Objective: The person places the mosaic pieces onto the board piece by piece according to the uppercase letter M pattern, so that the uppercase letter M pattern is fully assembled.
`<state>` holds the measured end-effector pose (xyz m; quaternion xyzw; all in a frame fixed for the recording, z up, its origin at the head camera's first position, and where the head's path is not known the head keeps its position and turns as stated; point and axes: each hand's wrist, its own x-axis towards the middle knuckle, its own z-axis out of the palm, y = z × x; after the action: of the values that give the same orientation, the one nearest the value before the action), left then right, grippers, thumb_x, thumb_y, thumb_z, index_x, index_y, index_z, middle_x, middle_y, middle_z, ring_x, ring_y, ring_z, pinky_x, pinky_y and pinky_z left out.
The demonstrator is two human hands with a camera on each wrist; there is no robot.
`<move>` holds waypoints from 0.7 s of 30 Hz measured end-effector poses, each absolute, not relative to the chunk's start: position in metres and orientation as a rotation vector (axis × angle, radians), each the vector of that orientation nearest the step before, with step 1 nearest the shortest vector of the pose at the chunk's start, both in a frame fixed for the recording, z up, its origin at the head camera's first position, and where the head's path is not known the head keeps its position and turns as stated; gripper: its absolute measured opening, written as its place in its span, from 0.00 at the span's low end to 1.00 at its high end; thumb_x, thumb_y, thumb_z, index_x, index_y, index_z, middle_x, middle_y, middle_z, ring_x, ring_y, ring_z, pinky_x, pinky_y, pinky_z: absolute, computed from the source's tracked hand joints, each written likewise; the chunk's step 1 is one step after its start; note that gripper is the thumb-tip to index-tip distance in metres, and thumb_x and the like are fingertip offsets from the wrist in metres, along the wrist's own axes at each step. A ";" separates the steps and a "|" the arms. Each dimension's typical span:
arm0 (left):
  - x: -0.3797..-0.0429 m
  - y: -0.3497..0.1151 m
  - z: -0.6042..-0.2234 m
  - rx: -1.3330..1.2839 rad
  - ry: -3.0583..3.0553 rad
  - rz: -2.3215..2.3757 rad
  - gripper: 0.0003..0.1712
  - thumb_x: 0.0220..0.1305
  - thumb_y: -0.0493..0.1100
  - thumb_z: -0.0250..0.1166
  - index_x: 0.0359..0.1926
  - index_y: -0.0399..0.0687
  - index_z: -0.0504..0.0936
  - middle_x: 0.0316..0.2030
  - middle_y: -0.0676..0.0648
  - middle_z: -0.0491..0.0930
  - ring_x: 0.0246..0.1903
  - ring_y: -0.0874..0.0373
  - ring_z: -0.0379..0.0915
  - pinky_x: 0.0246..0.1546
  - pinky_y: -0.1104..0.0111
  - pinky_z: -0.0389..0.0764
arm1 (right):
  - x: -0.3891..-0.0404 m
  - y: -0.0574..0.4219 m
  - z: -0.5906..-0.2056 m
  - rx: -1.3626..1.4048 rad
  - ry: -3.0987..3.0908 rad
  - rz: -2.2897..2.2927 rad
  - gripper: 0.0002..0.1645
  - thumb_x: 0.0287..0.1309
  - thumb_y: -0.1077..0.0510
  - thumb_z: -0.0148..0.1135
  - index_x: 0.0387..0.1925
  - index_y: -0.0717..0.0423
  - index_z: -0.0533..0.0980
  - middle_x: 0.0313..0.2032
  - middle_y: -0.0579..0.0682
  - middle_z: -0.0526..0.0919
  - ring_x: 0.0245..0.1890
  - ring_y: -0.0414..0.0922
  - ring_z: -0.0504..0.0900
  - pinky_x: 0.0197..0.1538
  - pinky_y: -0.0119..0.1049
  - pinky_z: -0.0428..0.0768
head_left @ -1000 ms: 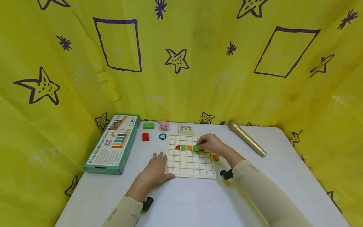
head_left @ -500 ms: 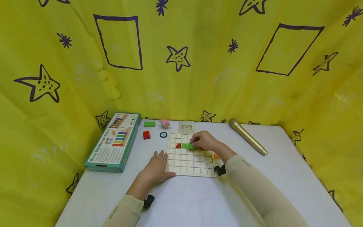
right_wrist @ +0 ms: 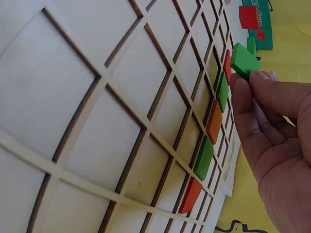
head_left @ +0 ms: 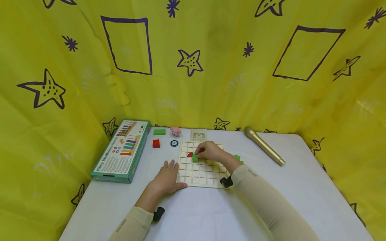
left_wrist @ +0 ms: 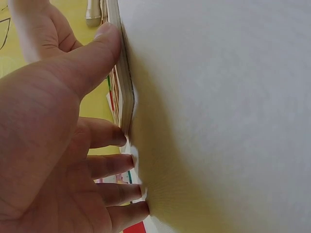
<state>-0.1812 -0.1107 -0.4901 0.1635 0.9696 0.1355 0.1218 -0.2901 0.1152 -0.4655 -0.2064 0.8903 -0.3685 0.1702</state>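
In the head view, the right hand point(head_left: 209, 152) hides most of the row of coloured tiles point(right_wrist: 214, 122) on the grid board point(head_left: 196, 174), and its forearm partly covers some green pieces point(head_left: 237, 157), too little showing to count. The print on the small card point(head_left: 199, 135) and the mark on the round disc point(head_left: 174, 143) are too small to read, as is the fine text on the box point(head_left: 119, 154). The bottom edge crops both sleeves. In the left wrist view, the left hand point(left_wrist: 63, 126) runs off the left edge and the microphone point(left_wrist: 93, 13) off the top. In the right wrist view, the thumb covers a corner of the pinched green tile point(right_wrist: 243, 59), and the board's near side is cut off
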 end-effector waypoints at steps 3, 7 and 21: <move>-0.181 -0.111 -0.489 0.477 2.827 0.398 0.57 0.60 0.67 0.68 0.73 0.28 0.61 0.73 0.29 0.56 0.72 0.28 0.47 0.69 0.44 0.59 | -0.291 0.111 -0.468 -0.604 2.530 -1.036 0.03 0.61 0.62 0.70 0.35 0.58 0.84 0.32 0.43 0.85 0.35 0.41 0.80 0.43 0.35 0.80; -0.180 -0.111 -0.487 0.474 2.819 0.409 0.57 0.60 0.67 0.68 0.73 0.28 0.61 0.73 0.29 0.56 0.72 0.28 0.47 0.69 0.44 0.59 | -0.291 0.106 -0.471 -0.624 2.538 -1.017 0.03 0.61 0.61 0.70 0.35 0.58 0.84 0.32 0.43 0.85 0.35 0.41 0.80 0.43 0.36 0.80; -0.180 -0.112 -0.489 0.493 2.827 0.383 0.57 0.60 0.68 0.67 0.73 0.28 0.61 0.73 0.29 0.56 0.72 0.28 0.48 0.69 0.44 0.60 | -0.289 0.094 -0.477 -0.602 2.516 -1.025 0.02 0.62 0.62 0.69 0.35 0.59 0.84 0.31 0.43 0.85 0.30 0.39 0.78 0.36 0.32 0.79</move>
<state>-0.1803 -0.1123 -0.4887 0.1688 0.9691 0.1312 0.1229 -0.2894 0.0941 -0.4774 -0.2131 0.8896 -0.3623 0.1786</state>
